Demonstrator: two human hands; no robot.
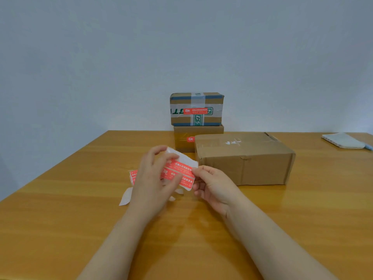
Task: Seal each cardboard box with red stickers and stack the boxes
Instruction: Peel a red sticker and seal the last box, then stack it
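Your left hand is gripping a sticker sheet just above the table. The thumb is lying across the sheet's red face, and the fingers are curling round its white upper end. Your right hand is pinching the sheet's right edge between thumb and forefinger, with the other fingers hanging loosely curled beneath. The sheet is carrying two red labels with white print, and its white backing is bending up and away from you at the top.

Just behind your left hand, loose stickers are lying on the wooden table, mostly hidden by the hand. White backing scraps are resting on the wood below your hands: one larger piece is showing to the left, and smaller bits are peeking out between your wrists.

Beyond your right hand, near but apart from it, a large box of plain brown cardboard is sitting on the table. Clear tape is running along its top.

Behind it, by the wall, two smaller boxes are standing stacked. The top box, bound in clear and green-printed tape, is wearing a red sticker across its front face. The lower box is showing a second sticker on its front, partly hidden by the large box's corner.

At the table's far right, a spiral notebook is lying flat with a blue pen just beside it.
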